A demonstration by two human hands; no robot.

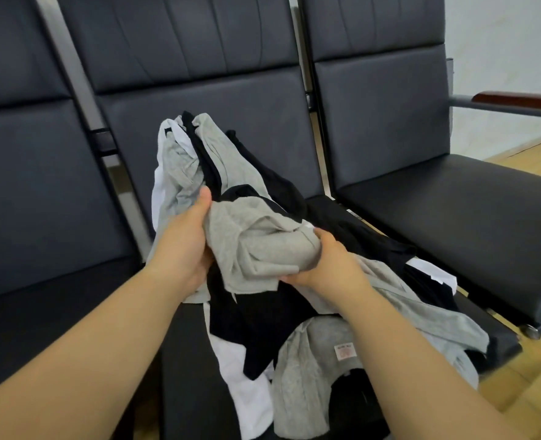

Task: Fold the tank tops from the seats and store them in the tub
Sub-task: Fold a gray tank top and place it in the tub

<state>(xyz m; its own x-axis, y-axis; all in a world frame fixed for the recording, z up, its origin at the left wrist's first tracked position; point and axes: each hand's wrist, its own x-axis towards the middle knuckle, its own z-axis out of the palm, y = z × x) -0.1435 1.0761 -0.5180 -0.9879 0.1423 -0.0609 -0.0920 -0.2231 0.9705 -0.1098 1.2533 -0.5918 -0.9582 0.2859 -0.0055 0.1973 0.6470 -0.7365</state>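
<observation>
Frame centre: left hand (189,241) clutching, right hand (328,265) pinching crumpled grey cotton tank top (263,246), lifted over mixed heap on black padded seat (183,360). Step: separating one. Next: shake flat, fold. Tub unseen.

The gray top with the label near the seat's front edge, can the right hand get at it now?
Probably not yet: the right hand and left hand both grip a bunched gray top. The labelled gray top lies uncovered below.

Both my forearms reach forward, left hand (189,239) and right hand (328,265) gripping, fingers curled, thumbs up.
</observation>
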